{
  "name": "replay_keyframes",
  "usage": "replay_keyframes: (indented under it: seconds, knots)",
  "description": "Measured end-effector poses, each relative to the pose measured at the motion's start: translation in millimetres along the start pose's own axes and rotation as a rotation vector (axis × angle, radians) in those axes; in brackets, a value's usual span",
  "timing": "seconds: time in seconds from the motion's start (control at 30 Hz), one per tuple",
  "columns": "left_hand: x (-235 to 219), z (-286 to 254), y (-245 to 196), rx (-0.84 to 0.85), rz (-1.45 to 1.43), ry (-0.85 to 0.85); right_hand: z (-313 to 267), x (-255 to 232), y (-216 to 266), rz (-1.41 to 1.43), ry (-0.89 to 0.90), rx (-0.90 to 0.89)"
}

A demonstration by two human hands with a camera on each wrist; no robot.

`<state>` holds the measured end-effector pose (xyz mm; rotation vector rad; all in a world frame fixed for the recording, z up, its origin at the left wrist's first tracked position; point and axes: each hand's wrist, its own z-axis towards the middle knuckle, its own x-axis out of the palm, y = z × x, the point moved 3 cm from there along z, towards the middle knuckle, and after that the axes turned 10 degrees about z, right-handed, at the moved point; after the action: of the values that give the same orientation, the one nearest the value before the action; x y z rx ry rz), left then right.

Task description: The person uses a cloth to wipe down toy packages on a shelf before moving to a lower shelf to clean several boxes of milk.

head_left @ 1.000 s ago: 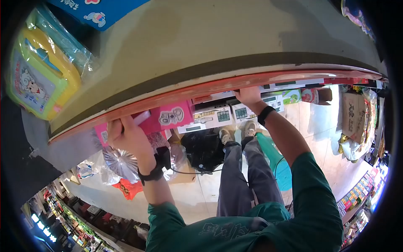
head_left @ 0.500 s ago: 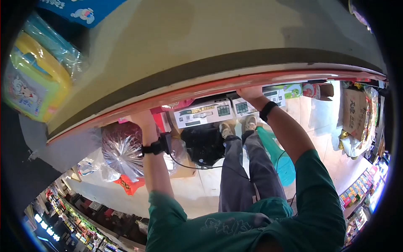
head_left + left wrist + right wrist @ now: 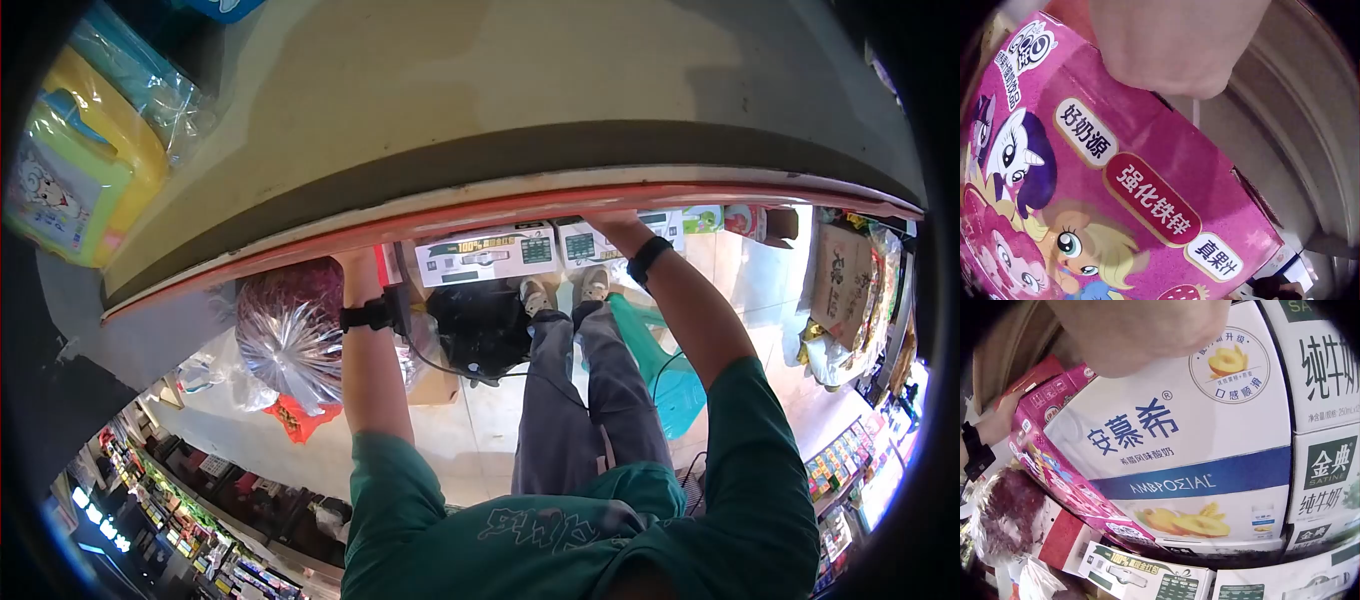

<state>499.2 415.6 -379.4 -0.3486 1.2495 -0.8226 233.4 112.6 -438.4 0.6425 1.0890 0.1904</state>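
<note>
The pink carton (image 3: pixel 1141 119) sits against the left side of the white yogurt carton (image 3: pixel 1210 431), below the red-rimmed ledge (image 3: pixel 600 196), so a level, steady hold would best spare their touching edges from scraping. The left hand (image 3: pixel 1172 47) lies over the pink carton's upper edge and the right hand (image 3: pixel 1141 331) over the white one's, but with the fingertips hidden I cannot tell whether either grips or only rests. Any shift calls for small, even pressure, mindful of the green-and-white milk cartons (image 3: pixel 1329 462) close on the right.
</note>
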Motion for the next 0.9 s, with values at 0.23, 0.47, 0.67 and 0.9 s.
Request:
replay_keyframes:
  seconds: [0.23, 0.47, 0.67, 0.9]
  knots:
    - [4, 4, 10, -0.023, -0.02, 0.062, 18, -36, 36, 0.021, -0.015, 0.065]
    - [-8, 9, -43, -0.088, 0.048, -0.074, 10, -26, 18, 0.11, 0.07, 0.16]
    - [-11, 16, -59, -0.032, 0.068, -0.017, -25, -94, 55, 0.397, -0.306, 0.122]
    - [-5, 17, -41, -0.032, -0.003, -0.13, -146, -66, 26, 0.42, -0.221, 0.526]
